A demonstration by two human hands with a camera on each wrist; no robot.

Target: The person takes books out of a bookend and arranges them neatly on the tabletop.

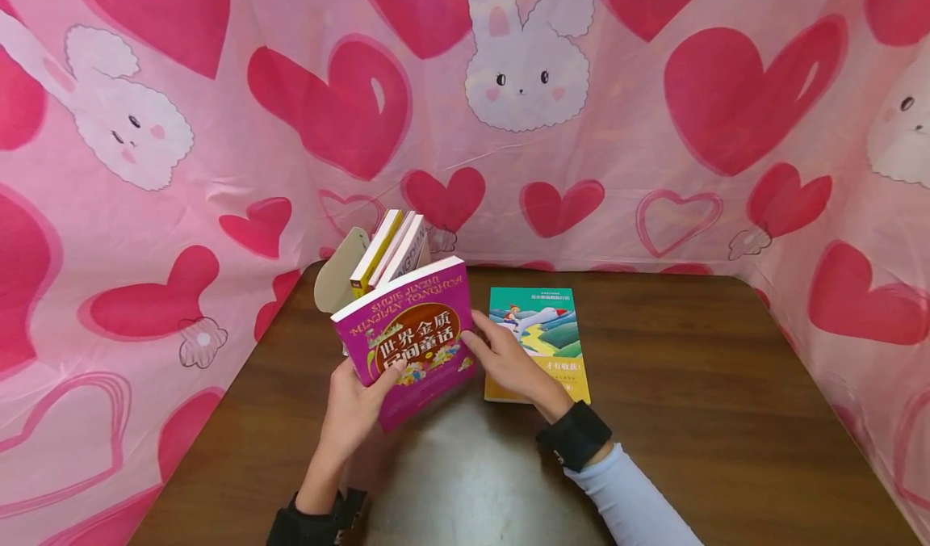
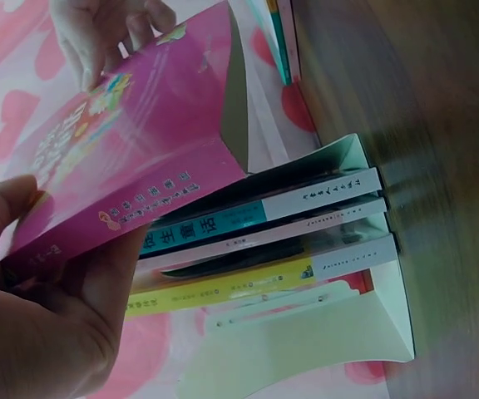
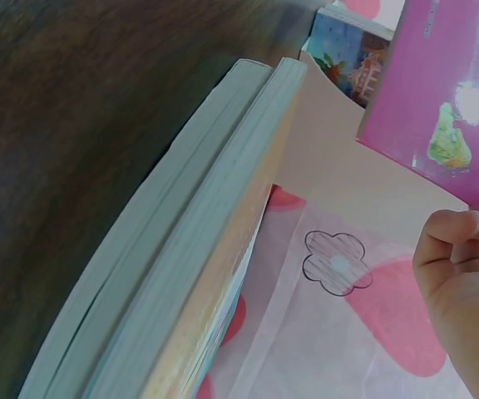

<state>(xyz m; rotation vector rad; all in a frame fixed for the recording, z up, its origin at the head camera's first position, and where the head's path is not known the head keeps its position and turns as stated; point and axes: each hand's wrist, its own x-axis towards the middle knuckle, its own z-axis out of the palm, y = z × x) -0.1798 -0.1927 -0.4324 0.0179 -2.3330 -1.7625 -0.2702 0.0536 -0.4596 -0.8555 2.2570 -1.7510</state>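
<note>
1. Left hand (image 1: 352, 407) pinches the purple book (image 1: 407, 340), thumb across its cover
2. Right hand (image 1: 514, 362) pinches its right edge
3. It tilts above the tabletop (image 1: 697, 417), just in front of upright books (image 1: 392, 249)

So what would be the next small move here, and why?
Probably straighten the magenta Shijie Jinzhi Minjian Tonghua book and ease it toward the pale bookend. The left hand grips it tilted, and its spine faces the left wrist camera, as do the standing books' spines. A narrow gap seems to show beside the teal-spined book.
</note>
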